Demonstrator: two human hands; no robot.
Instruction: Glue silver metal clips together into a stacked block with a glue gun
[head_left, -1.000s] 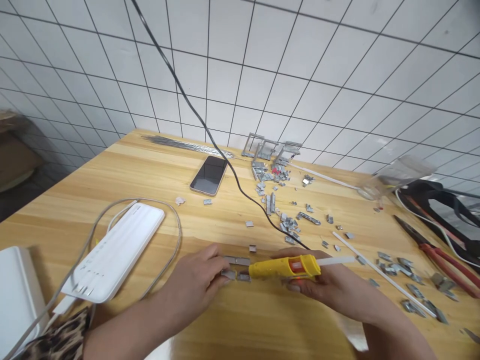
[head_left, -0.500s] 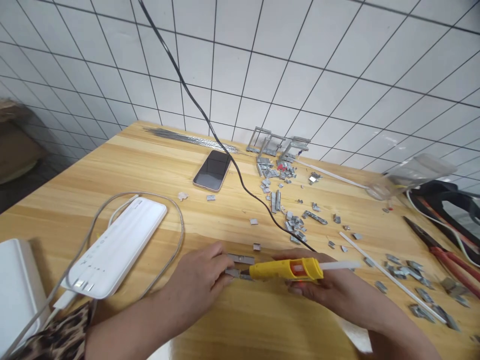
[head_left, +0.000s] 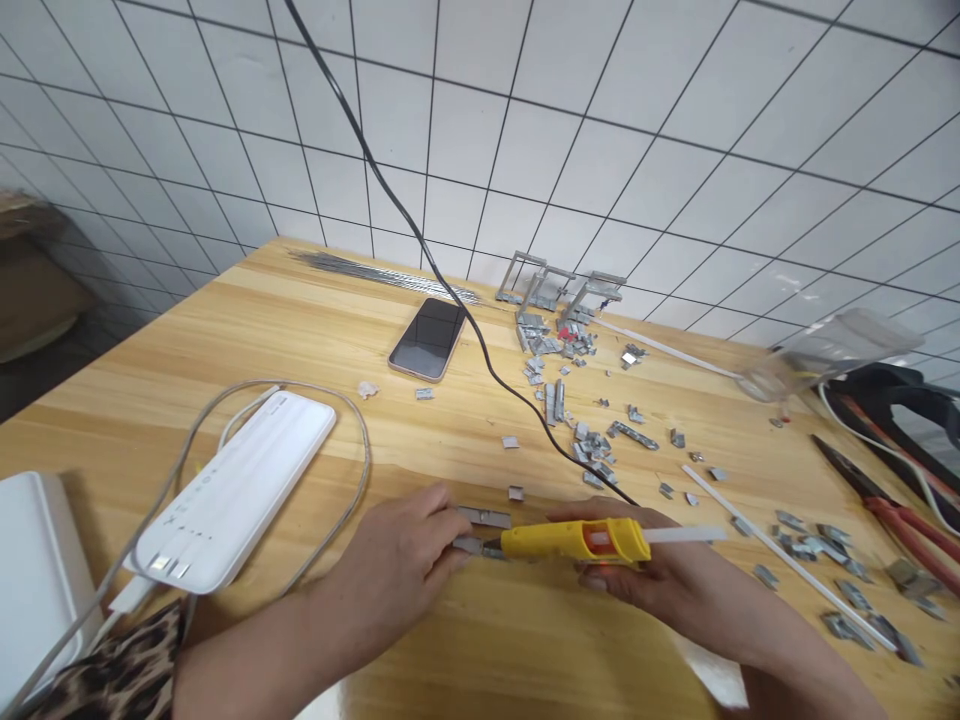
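My right hand (head_left: 652,570) is wrapped round a yellow hot glue gun (head_left: 570,541), with a white glue stick (head_left: 686,535) poking out of its back end. The gun's nozzle points left and meets a small grey metal piece (head_left: 469,545), which my left hand (head_left: 412,540) pinches between thumb and fingers. Just beyond that piece lies a flat grey metal strip (head_left: 486,517), touching or close to my left fingertips. A black cord (head_left: 491,375) runs down across the table to my right hand.
A phone (head_left: 427,340), thin metal rods (head_left: 375,272) and small metal frames (head_left: 592,285) lie towards the tiled wall. Scattered metal pieces (head_left: 592,445), a loose glue stick (head_left: 787,560) and red-handled pliers (head_left: 892,505) are on the right. A white power bank (head_left: 240,490) with cables sits left.
The view has shifted slightly. Both hands, the glue gun and the metal piece keep nearly the same positions relative to one another.
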